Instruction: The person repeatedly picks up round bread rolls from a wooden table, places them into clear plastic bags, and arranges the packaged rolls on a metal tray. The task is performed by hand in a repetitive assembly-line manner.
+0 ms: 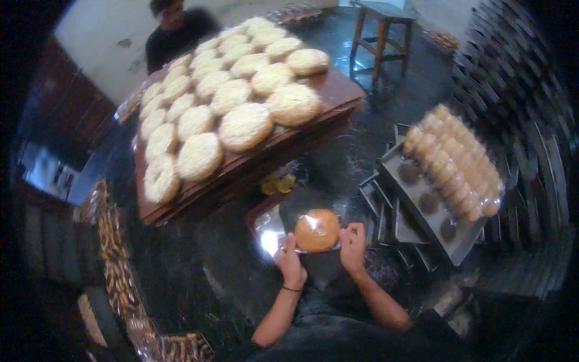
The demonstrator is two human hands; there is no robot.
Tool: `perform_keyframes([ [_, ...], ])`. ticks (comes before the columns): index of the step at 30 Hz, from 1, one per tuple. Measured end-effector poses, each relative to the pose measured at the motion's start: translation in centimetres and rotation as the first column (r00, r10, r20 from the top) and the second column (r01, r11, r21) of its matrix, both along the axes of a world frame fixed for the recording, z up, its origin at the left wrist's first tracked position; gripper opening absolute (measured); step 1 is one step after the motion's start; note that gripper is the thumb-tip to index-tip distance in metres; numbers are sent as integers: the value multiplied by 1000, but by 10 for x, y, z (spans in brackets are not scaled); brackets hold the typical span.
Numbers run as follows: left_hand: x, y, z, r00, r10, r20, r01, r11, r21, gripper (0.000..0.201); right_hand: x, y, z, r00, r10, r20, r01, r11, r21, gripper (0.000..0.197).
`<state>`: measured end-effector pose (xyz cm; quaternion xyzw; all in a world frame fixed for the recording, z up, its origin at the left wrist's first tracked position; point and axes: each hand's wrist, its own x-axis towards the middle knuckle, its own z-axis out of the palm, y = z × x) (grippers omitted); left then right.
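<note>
Between my two hands is a round golden-brown bun in clear plastic wrap, held in front of my body. My left hand pinches the wrap at the bun's left side; a dark band circles that wrist. On the other side my right hand has its fingers closed on the wrap's right edge. Light glints off the plastic over the bun's top. Just left of the bun lies a shiny, clear sheet-like patch on a reddish-edged surface, partly hidden by the bun and my hand.
Ahead, a brown wooden table bears many round pale-topped breads. To the right, wrapped rolls sit on stacked metal trays. Wrapped goods line the left floor. A wooden stool and a person are beyond.
</note>
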<state>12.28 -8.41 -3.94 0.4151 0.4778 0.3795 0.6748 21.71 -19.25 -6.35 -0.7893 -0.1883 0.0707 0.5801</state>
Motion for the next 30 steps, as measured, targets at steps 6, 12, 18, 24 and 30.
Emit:
perform_keyframes([
  [6, -4, 4, 30, 929, -370, -1, 370, 928, -37, 24, 23, -16, 5, 738, 384, -555, -73, 862, 501, 30],
  [12, 22, -44, 55, 740, -608, 288, 614, 785, 79, 35, 1, -40, 56, 686, 568, -454, 304, 343, 889, 50],
  [18, 10, -35, 73, 649, -655, 387, 654, 740, 156, 39, 33, -126, 102, 825, -69, -561, 560, 229, 796, 49],
  [24, 8, 0, 51, 777, -615, 134, 597, 788, 152, 28, 129, -256, 67, 306, -951, -48, 737, 204, 644, 42],
  [30, 5, 12, 38, 862, -499, 93, 488, 865, 120, 20, 199, -257, 16, 326, -944, 51, 905, 327, 272, 48],
])
